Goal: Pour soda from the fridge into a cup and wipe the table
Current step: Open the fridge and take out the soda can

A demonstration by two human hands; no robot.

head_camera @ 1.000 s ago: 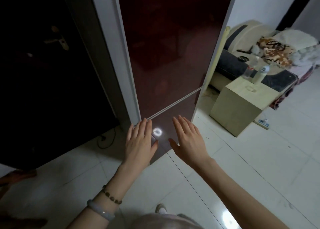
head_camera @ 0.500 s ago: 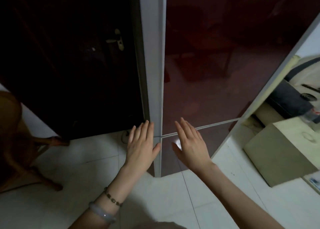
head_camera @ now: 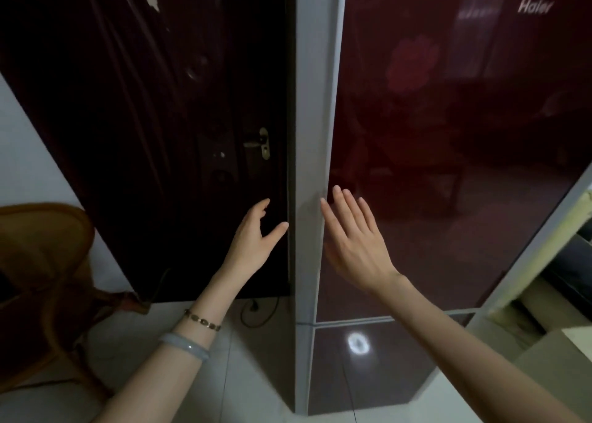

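A tall fridge (head_camera: 448,166) with glossy dark red doors and a grey side edge stands right in front of me, both doors closed. A seam low down splits the upper door from the lower one. My left hand (head_camera: 256,233) is open, fingers curled slightly, just left of the fridge's grey corner edge. My right hand (head_camera: 352,240) is open with fingers spread, its fingertips at the left edge of the upper door. Neither hand holds anything. No soda, cup or cloth is in sight.
A dark room door (head_camera: 160,118) with a brass handle (head_camera: 261,147) stands left of the fridge. A wooden chair (head_camera: 41,262) sits at the far left. A black cable (head_camera: 256,310) lies on the white tiled floor. A pale cabinet corner (head_camera: 557,352) shows at the lower right.
My view has swung left and upward along the fridge. Both hands have risen from near the door seam to the upper door's left edge, and the left hand has curled.
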